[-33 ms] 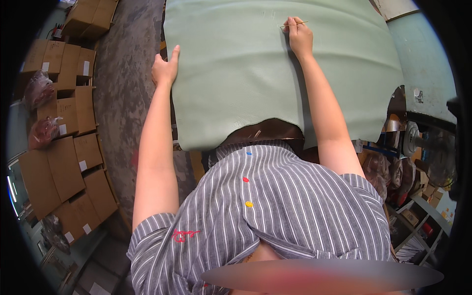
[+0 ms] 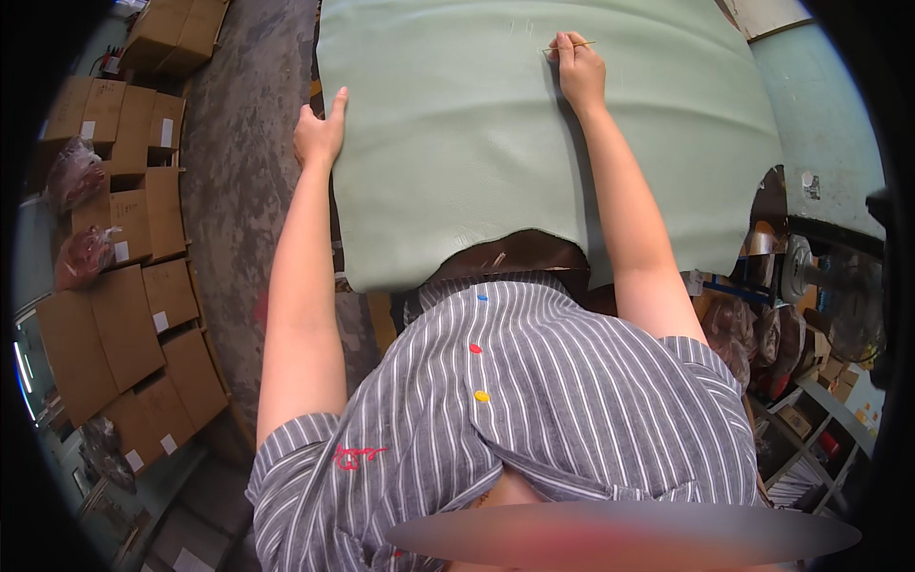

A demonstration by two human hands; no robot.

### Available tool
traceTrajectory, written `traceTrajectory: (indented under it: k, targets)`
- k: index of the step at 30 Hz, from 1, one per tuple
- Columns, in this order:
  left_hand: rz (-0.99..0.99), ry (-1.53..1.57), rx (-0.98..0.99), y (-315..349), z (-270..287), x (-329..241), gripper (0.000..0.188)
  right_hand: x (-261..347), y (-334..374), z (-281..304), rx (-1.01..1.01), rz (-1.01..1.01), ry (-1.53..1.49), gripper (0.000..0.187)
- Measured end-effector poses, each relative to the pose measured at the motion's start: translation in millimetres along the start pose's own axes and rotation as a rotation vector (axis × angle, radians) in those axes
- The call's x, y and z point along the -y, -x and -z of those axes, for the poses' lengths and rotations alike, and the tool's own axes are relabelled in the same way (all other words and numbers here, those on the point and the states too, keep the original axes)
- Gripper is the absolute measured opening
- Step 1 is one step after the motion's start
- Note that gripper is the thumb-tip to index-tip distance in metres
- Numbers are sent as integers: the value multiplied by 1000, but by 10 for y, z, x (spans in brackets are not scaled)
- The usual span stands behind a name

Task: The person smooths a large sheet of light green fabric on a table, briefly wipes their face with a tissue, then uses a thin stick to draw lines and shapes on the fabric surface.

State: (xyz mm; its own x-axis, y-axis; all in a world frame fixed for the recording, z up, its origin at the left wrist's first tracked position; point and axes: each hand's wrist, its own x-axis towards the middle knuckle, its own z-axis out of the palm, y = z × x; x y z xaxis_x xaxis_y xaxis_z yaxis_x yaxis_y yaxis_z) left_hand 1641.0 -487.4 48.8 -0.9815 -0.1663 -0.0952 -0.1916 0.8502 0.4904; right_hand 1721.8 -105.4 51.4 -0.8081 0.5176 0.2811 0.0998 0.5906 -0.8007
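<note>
- A large pale green leather sheet (image 2: 477,143) lies spread flat over the bench (image 2: 829,124), covering nearly all of it; only a light blue strip of the bench shows at the right.
- The sheet's near edge is uneven and hangs toward the person, with a darker brown hide (image 2: 524,253) showing just beneath it.
- The right hand (image 2: 579,71) rests on the sheet near its far edge, fingers pinched closed around a thin stick-like marking tool (image 2: 569,45) (a pen or an awl, too small to tell), its tip touching the leather.
- The left hand (image 2: 319,133) lies at the sheet's left edge, open, fingers together and thumb apart, pressing on the border and holding nothing.
- Both forearms reach out from a grey striped shirt (image 2: 572,400) with coloured buttons.
- On the floor to the left stand rows of brown cardboard boxes (image 2: 133,286), well apart from the sheet.
- At the right, below the bench, sits a fan (image 2: 848,305) among shelves of clutter.
</note>
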Motion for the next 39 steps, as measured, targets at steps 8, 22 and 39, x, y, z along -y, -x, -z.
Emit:
traceTrajectory:
  k: [8, 22, 39]
  targets:
    - [-29, 11, -25, -99, -60, -3, 98, -267, 123, 410, -469, -169, -771, 27]
    - [-11, -65, -67, -126, -72, -38, 91, -2, 657, 517, -3, -47, -242, 18]
    - [-14, -42, -33, -111, -43, -60, 87, -67, 613, 511, 1, -32, -168, 17]
